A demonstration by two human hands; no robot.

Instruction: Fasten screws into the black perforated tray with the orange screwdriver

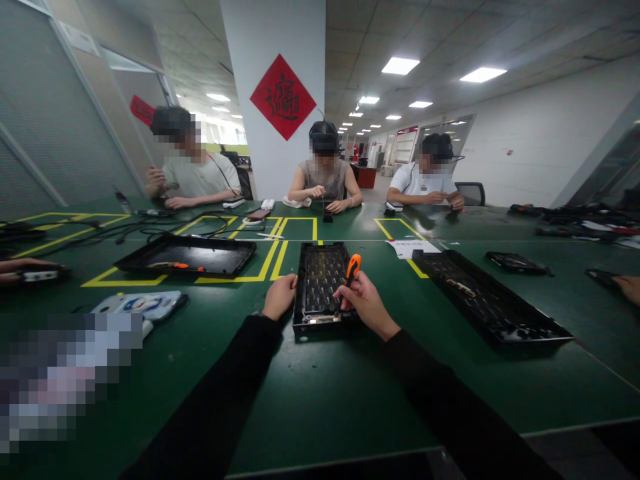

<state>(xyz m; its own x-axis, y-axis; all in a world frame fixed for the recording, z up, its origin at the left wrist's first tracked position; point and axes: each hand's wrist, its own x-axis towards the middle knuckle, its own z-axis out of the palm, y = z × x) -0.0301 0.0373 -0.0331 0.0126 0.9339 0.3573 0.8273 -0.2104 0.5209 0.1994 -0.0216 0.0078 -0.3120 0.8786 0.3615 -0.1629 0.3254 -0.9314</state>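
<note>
- Far left edge: another person's hand (23, 267) lies on the counter (320, 400) with a dark object in it; too blurred to name.
- Near left: a white-and-blue device (137, 305) lies flat on the counter, with a pixelated patch below it.
- Left of centre: a shallow black tray (187, 255) sits inside the yellow tape box (267, 263), with small orange bits in it. Black cables (150, 230) run behind it.
- My left hand (280, 297): fingers curled, pressed against the left wall of the black case (320, 283). I can't tell if it's really gripping or just bracing.
- The black case is dead centre, straight ahead of me between both hands. It lies flat, open side up, long axis pointing away from me.
- My right hand (365, 303): closed around the orange-handled screwdriver (353, 267). The handle sticks up and the shaft angles down into the case near its front-right corner. The tip is hidden.
- Right of the case: a white paper slip (413, 248) lies on the tape line.
- Further right: a long black shell (490, 300) lies open side up, well apart from my case. A smaller black part (517, 263) lies behind it.
- Right edge: another person's hand (627, 288) rests on the counter.
- Far side: three people sit at the counter, hands on small parts.
</note>
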